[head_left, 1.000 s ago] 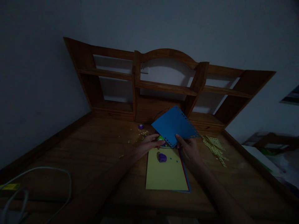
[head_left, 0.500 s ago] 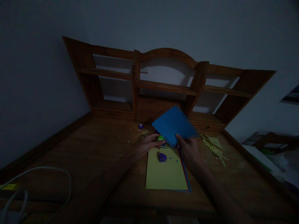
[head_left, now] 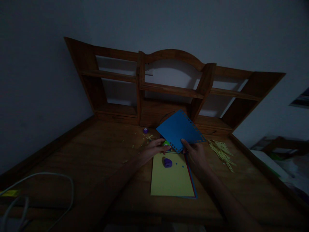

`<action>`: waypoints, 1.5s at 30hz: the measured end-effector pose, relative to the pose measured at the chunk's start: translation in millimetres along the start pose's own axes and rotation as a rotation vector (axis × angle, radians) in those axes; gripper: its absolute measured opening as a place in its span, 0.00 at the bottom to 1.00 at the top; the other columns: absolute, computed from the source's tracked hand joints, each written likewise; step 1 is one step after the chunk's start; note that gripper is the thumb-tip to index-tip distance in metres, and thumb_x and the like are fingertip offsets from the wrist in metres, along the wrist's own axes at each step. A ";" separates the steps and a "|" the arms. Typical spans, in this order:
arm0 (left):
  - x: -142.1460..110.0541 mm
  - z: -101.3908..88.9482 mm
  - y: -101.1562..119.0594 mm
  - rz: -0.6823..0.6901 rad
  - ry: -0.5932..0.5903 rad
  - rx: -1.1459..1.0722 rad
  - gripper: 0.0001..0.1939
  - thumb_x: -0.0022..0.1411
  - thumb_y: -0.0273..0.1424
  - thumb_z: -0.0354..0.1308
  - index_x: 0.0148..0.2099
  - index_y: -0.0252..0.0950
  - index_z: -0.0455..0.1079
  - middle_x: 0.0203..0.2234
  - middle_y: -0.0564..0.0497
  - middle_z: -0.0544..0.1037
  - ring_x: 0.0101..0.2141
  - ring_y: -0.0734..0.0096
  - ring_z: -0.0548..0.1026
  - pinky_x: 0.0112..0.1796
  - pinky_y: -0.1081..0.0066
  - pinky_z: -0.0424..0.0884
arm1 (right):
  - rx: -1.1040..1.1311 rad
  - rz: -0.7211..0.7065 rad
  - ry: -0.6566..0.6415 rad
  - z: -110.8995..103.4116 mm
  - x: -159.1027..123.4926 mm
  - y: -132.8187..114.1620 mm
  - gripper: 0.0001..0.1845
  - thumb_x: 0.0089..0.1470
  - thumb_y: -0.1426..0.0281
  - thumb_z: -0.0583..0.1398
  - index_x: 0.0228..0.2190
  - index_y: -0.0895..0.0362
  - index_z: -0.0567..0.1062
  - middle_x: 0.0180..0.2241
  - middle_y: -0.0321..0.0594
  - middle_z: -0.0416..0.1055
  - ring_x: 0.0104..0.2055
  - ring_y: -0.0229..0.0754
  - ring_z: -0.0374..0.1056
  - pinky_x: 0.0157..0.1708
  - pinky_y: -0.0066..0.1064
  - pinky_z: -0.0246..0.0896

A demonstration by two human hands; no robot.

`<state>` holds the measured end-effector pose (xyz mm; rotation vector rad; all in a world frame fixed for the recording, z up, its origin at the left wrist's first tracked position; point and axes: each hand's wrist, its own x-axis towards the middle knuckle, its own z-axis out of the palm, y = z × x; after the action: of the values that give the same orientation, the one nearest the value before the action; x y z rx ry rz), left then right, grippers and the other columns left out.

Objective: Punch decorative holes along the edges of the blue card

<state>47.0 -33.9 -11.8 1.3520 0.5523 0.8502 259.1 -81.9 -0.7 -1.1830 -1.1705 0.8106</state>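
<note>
My right hand [head_left: 194, 154] pinches a sheet of blue paper [head_left: 180, 130] by its near corner, thumb on top. Small holes run along several edges of the sheet, which is tilted above the desk. My left hand [head_left: 154, 148] is closed around a small green paper punch [head_left: 166, 143] at the sheet's left lower edge; fingers and paper partly hide it. Below both hands lies a stack of coloured paper, yellow sheet [head_left: 171, 183] uppermost. On it rest a purple punch-like piece [head_left: 167, 162] and a couple of tiny blue paper dots [head_left: 179, 165].
Yellow punched-out dots [head_left: 148, 137] are scattered left of the hands, near another small purple piece [head_left: 145, 130]. Perforated yellow paper strips [head_left: 220, 151] lie in a heap at right. A wooden shelf unit [head_left: 169, 91] stands along the desk's back. A white cable [head_left: 48, 174] loops at lower left.
Almost nothing differs. The blue paper has shifted very slightly to the left, and both hands keep their holds.
</note>
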 end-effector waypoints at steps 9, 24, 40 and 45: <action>1.1 -2.0 -3.6 -0.002 0.015 0.009 0.22 0.51 0.42 0.71 0.42 0.33 0.75 0.36 0.47 0.75 0.32 0.69 0.70 0.34 0.70 0.65 | -0.002 0.017 -0.014 0.3 -0.2 -2.1 0.19 0.50 0.54 0.67 0.25 0.55 0.69 0.23 0.35 0.68 0.23 0.39 0.62 0.23 0.29 0.54; -4.6 1.3 2.2 -0.043 0.048 -0.188 0.20 0.54 0.44 0.69 0.39 0.31 0.74 0.34 0.47 0.75 0.32 0.71 0.70 0.35 0.70 0.66 | -0.190 0.082 -0.097 -3.7 0.5 -2.4 0.25 0.51 0.49 0.64 0.21 0.57 0.69 0.20 0.37 0.68 0.21 0.38 0.61 0.23 0.29 0.53; -3.4 2.4 2.0 -0.051 0.134 -0.231 0.21 0.50 0.43 0.72 0.36 0.31 0.74 0.32 0.48 0.74 0.31 0.71 0.70 0.31 0.71 0.63 | -0.130 0.093 -0.125 -4.9 3.7 9.2 0.22 0.51 0.51 0.65 0.28 0.56 0.70 0.22 0.36 0.69 0.22 0.40 0.62 0.21 0.29 0.54; -4.9 3.9 3.7 -0.076 0.157 -0.197 0.21 0.48 0.43 0.73 0.33 0.31 0.73 0.29 0.50 0.73 0.29 0.72 0.70 0.32 0.70 0.62 | -0.124 0.081 -0.144 -4.9 3.7 10.3 0.23 0.50 0.49 0.65 0.32 0.57 0.73 0.27 0.41 0.74 0.26 0.45 0.68 0.25 0.31 0.60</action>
<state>46.3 -40.2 -8.2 1.0848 0.6215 0.9284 265.7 -77.2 -9.6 -1.2975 -1.3125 0.9073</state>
